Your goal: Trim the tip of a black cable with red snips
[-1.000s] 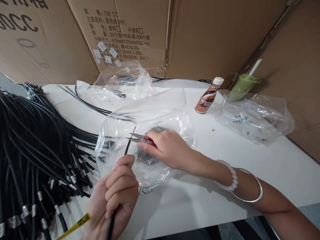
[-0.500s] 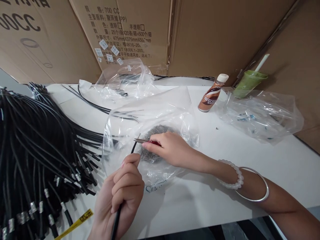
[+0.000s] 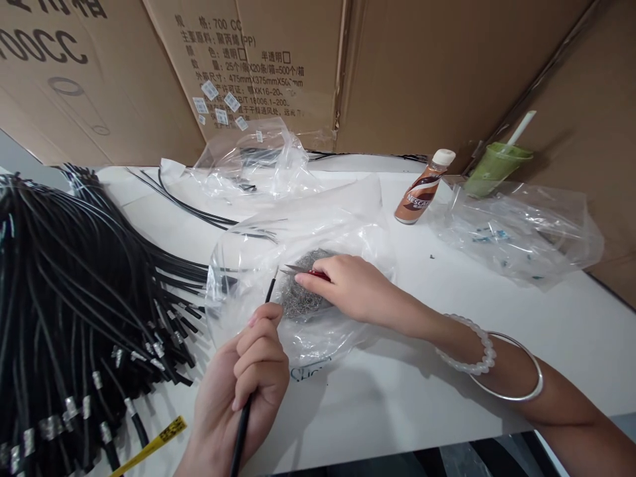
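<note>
My left hand [image 3: 261, 377] is closed around a black cable [image 3: 271, 289], which points up and away from me with a thin, pale bared end. In my right hand [image 3: 348, 285] are small red-handled snips [image 3: 298, 269], their pointed metal blades aimed left at the cable's tip, a small gap apart from it. Most of the handle is hidden by my fingers. Below both hands lies a clear plastic bag [image 3: 338, 348] with a tangled heap of fine grey wire clippings [image 3: 303, 298] on it.
A large bundle of black cables [image 3: 64, 285] with silvery ends fills the left side, near a yellow tag [image 3: 154, 447]. A brown bottle [image 3: 420, 192], a green cup [image 3: 497, 169] and another plastic bag [image 3: 521, 238] stand or lie at right. Cardboard boxes [image 3: 397, 73] wall the back.
The snips have moved right, off the cable's end, which they touched or overlapped before. More pale bared wire now shows at the tip. My left hand keeps its grip on the cable.
</note>
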### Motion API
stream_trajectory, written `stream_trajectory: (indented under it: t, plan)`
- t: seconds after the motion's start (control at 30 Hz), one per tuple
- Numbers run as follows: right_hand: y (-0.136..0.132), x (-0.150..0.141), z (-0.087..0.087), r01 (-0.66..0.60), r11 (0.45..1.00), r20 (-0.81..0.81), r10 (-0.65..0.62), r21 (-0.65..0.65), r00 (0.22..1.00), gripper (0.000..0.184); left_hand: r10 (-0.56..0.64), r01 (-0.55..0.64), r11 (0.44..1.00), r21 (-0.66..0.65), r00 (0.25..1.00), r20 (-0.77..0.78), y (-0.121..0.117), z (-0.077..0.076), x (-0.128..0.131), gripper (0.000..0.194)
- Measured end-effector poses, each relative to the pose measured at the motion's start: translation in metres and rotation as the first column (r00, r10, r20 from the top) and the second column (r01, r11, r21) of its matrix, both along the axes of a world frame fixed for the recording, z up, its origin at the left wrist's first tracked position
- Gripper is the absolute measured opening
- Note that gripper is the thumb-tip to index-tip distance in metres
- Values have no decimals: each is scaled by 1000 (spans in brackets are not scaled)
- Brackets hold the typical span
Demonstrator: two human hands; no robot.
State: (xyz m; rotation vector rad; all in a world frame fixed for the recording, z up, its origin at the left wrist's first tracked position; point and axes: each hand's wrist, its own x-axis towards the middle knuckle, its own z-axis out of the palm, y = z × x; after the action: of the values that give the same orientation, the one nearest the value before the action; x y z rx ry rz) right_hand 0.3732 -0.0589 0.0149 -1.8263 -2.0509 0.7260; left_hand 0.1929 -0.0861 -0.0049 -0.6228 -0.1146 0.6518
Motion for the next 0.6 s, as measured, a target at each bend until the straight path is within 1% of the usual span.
stream_trajectory:
  t: [0.1, 0.17, 0.2, 0.23, 0.3, 0.33, 0.37, 0.4, 0.43, 0.47, 0.5, 0.53, 0.57, 0.6]
  plan:
    - [-1, 3, 8, 19, 1000, 51, -18, -15, 999, 47, 39, -31, 999, 41, 978, -205, -1, 1, 2, 26]
    - [-2, 3, 12, 10, 1000, 55, -9, -24, 998, 46, 44, -8, 996, 90, 911, -410, -2, 3, 3, 26]
    - [-3, 4, 15, 6, 1000, 51, -5, -25, 999, 46, 35, 26, 994, 109, 854, -520, -2, 3, 4, 28]
    - [-4, 4, 17, 5, 1000, 47, -4, -21, 999, 46, 20, 75, 989, 126, 782, -623, -3, 4, 5, 30]
    - [-7, 6, 24, 10, 1000, 48, -9, -8, 999, 46, 24, 190, 967, 172, 602, -799, -6, 5, 6, 27]
    - [-9, 7, 28, 13, 1000, 52, -13, 2, 999, 46, 61, 256, 942, 217, 504, -862, -7, 5, 7, 24]
    - [-11, 9, 33, 19, 1000, 60, -20, 14, 998, 45, 130, 329, 902, 278, 407, -904, -9, 5, 7, 23]
    - [-14, 10, 38, 25, 999, 73, -27, 27, 997, 45, 231, 410, 843, 349, 311, -922, -10, 5, 7, 24]
    - [-17, 13, 43, 31, 999, 89, -35, 43, 995, 45, 363, 488, 765, 420, 212, -907, -12, 4, 6, 26]
    - [-21, 15, 48, 37, 997, 105, -43, 61, 994, 44, 511, 568, 674, 471, 101, -854, -13, 4, 5, 28]
    - [-25, 17, 53, 43, 996, 122, -52, 77, 991, 44, 659, 652, 579, 490, -20, -752, -14, 3, 3, 29]
    - [-29, 19, 58, 49, 995, 139, -61, 90, 988, 44, 791, 726, 494, 478, -147, -595, -14, 2, 0, 28]
    - [-33, 20, 62, 55, 993, 160, -71, 102, 985, 45, 880, 791, 431, 434, -264, -394, -14, 1, -2, 27]
    - [-37, 21, 65, 62, 992, 183, -82, 111, 980, 46, 919, 840, 395, 371, -357, -170, -14, 0, -5, 25]
